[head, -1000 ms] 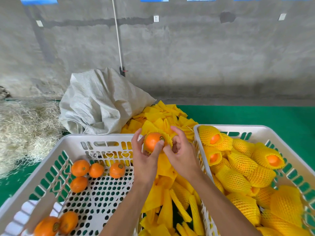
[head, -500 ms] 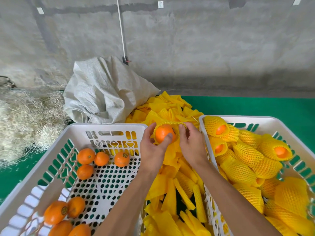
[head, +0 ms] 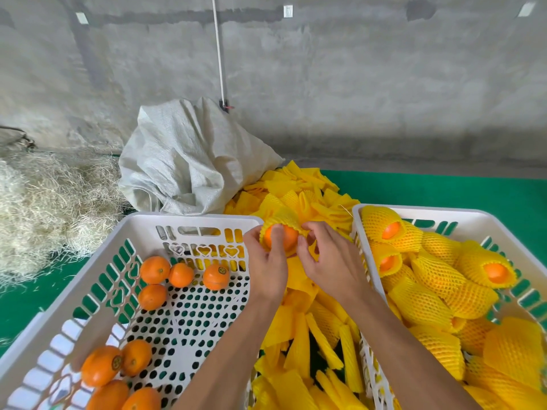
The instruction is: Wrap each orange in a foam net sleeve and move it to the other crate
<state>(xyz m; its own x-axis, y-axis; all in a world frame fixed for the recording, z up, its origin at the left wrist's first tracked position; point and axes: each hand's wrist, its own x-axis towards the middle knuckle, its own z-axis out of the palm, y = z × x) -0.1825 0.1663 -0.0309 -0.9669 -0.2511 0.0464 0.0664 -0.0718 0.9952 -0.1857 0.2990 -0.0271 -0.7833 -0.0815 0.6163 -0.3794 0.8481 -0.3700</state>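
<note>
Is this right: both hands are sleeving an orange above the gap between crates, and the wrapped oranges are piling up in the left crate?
Not quite. The head view shows the wrapped oranges piling up in the right crate; the left crate holds only bare oranges. The rest stands: left hand and right hand are sleeving an orange above the gap.

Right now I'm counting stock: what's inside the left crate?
Eight bare oranges show in the left crate: four far, four near. The left forearm covers part of its floor.
</note>
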